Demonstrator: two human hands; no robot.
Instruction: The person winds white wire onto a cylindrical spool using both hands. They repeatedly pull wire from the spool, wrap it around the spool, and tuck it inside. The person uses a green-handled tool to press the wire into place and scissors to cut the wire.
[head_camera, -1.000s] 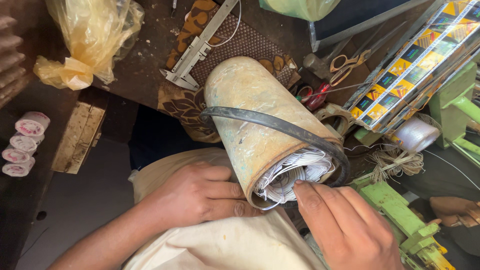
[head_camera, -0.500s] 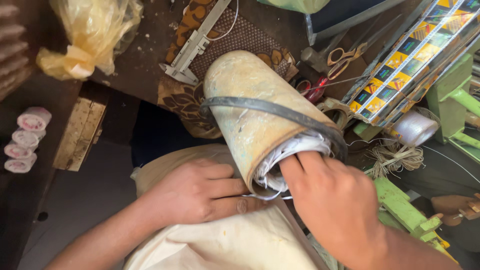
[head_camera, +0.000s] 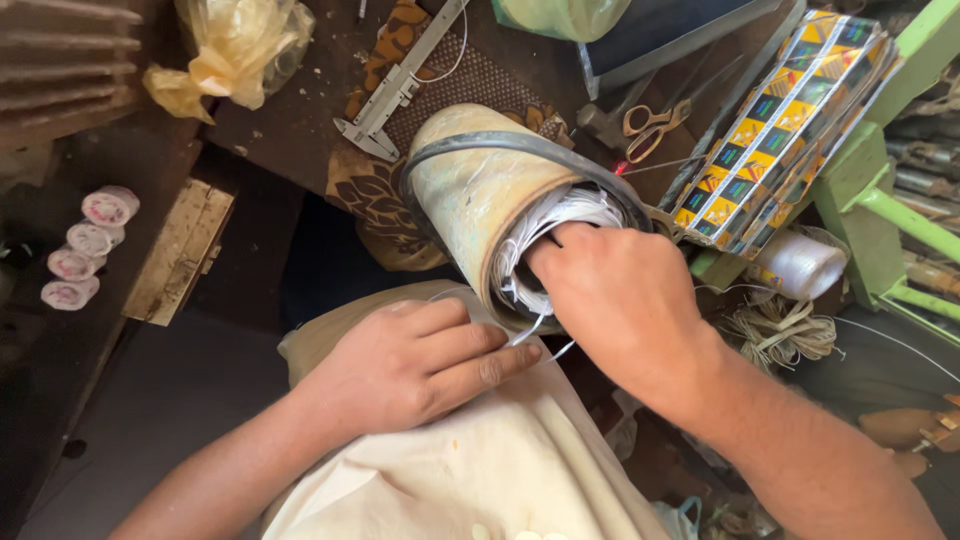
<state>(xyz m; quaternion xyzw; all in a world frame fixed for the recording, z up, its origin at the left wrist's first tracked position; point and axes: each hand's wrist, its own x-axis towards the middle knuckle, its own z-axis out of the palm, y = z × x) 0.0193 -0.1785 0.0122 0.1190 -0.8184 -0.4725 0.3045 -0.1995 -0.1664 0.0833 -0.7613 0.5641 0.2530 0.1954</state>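
A worn, pale tube (head_camera: 478, 190) lies on its side on my lap, its mouth toward me and a dark rubber band (head_camera: 520, 148) looped around it. White strands (head_camera: 560, 215) fill its inside. My right hand (head_camera: 615, 300) has its fingers pushed into the mouth among the strands. My left hand (head_camera: 415, 365) rests flat on cream cloth (head_camera: 500, 470) just below the tube, fingertips touching a loose white strand (head_camera: 545, 345).
On the dark workbench behind lie a metal caliper (head_camera: 400, 85), scissors (head_camera: 650, 125), a yellow plastic bag (head_camera: 235, 50) and a patterned strip roll (head_camera: 790, 130). A green frame (head_camera: 880, 190) and white thread spool (head_camera: 800, 265) stand right. Pink-white rolls (head_camera: 85, 245) sit left.
My right hand moved up from below the tube's mouth and pushed its fingers in among the white strands. The tube tipped more toward me. My left hand stayed on the cloth.
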